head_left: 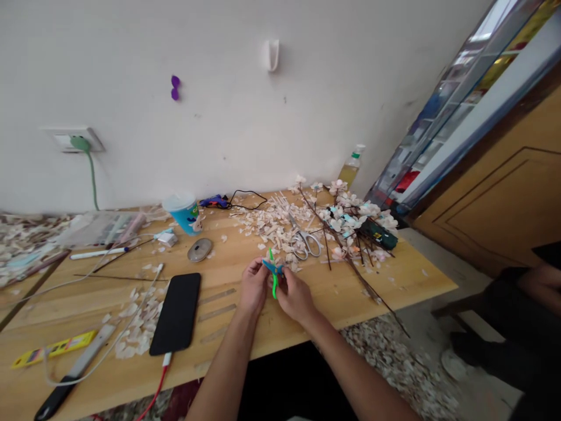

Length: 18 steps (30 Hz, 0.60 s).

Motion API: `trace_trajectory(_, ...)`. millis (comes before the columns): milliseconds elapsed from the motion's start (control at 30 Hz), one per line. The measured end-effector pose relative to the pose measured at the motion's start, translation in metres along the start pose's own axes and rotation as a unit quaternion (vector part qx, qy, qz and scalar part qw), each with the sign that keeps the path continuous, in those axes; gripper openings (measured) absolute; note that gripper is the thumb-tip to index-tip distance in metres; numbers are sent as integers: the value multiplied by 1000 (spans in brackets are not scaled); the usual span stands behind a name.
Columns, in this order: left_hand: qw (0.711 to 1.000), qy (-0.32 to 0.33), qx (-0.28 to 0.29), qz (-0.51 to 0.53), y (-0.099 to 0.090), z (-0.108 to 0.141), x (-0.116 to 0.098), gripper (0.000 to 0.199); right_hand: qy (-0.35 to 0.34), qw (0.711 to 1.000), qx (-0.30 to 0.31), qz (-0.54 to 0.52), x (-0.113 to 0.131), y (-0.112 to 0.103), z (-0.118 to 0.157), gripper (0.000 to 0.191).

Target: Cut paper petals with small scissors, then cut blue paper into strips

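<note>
I have a pale wall along the far side, and below it the wooden table takes up much of my view. Part of another person, in dark clothes, shows at the near right, apart from the work. On the table's right the blossom branches crowd that side, one bare stem running out past the near edge; a bottle stands behind them. A spread of pale flakes clutters the space just beyond the hands, with grey scissors lying at its near side. To the left I see a black phone with a red cable at its near end, a black-handled blade farther left, and a blue cup toward the wall, a grey disc near it. Both hands meet over the near middle of the table. The right hand is closed on the right side of the green-and-blue tool, whose parts cross like scissors. The left hand has its fingers bent together at the tool's left end; I cannot tell whether they pinch it or something small.
</note>
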<state>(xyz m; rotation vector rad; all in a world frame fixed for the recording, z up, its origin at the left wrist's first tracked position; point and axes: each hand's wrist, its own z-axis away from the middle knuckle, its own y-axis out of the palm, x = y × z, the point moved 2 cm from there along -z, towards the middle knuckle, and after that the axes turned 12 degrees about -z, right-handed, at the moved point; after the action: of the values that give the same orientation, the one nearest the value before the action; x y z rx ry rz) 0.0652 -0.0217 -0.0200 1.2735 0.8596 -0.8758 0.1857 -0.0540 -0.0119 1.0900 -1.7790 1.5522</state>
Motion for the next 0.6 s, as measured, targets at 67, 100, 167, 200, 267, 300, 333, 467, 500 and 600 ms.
trace_trajectory(67, 1000, 6, 7, -11, 0, 1, 0, 26, -12, 1000, -4, 2, -1, 0, 1, 28)
trace_trajectory(100, 1000, 9, 10, -18, 1, 1, 0, 26, -18, 1000, -5, 2, -1, 1, 1, 30)
trace_trajectory(167, 999, 18, 11, -33, 0, 1, 0, 26, -27, 1000, -8, -2, -2, 1, 2, 29)
trace_trajectory(200, 999, 21, 9, -41, 0, 1, 0, 25, -29, 1000, -9, -6, -2, 2, 2, 28)
trace_trajectory(267, 998, 22, 5, -56, -1, 1, -1, 25, -29, 999, -11, -19, -3, 1, 3, 25)
trace_trajectory(300, 998, 22, 4, -61, -1, 1, -1, 25, -26, 999, -13, -25, -3, 1, 3, 25)
trace_trajectory(333, 998, 21, 5, -63, -2, 1, -1, 24, -20, 999, -15, -31, -3, 1, 3, 25)
trace_trajectory(467, 998, 22, 23, -52, -2, -1, 2, 23, 1, 999, -17, -49, -2, -1, 2, 22)
trace_trajectory(500, 998, 24, 26, -48, -3, -1, 3, 22, 3, 998, -18, -54, -1, -2, 2, 20)
trace_trajectory(600, 999, 29, 25, -36, -4, -3, 6, 21, 8, 998, -22, -60, -1, -1, 1, 20)
